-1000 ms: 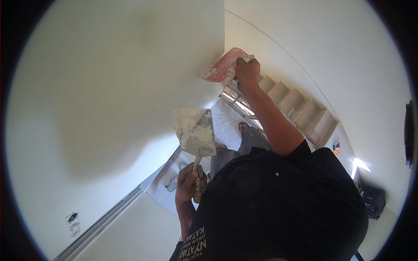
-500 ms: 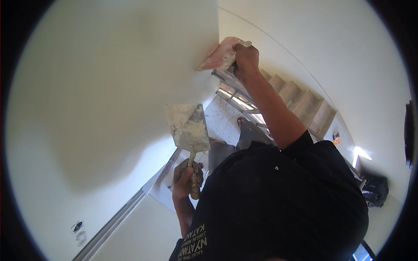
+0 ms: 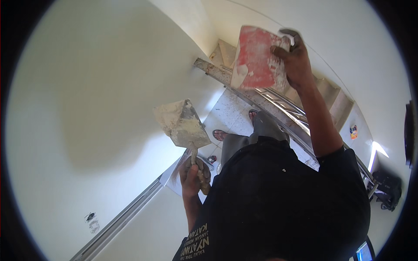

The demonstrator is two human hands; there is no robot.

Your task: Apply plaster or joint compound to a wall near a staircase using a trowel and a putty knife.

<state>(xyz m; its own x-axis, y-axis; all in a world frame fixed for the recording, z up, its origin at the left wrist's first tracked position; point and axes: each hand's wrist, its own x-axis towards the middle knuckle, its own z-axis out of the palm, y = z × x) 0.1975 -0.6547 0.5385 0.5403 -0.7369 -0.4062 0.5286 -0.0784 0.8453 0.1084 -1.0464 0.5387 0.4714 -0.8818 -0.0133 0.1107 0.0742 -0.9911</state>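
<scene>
My left hand [image 3: 193,174] is closed round the handle of a square trowel, whose metal blade [image 3: 178,122] is crusted with pale plaster and held in front of the white wall [image 3: 87,78]. My right hand [image 3: 296,61] is closed on the near edge of a flat red scraper [image 3: 257,56], smeared with white paste and turned broad face up above the railing, away from the wall.
Behind the scraper, beige stairs [image 3: 335,104] run down to the right beside a metal railing [image 3: 204,66]. My sandalled feet [image 3: 220,135] stand on a pale tiled floor [image 3: 230,113]. A black bag [image 3: 385,187] lies at the right; a socket hole [image 3: 90,216] marks the lower left wall.
My right hand has swung the red scraper off the wall corner to the right and up, turning its face into view. The trowel in my left hand has shifted slightly up and tilted.
</scene>
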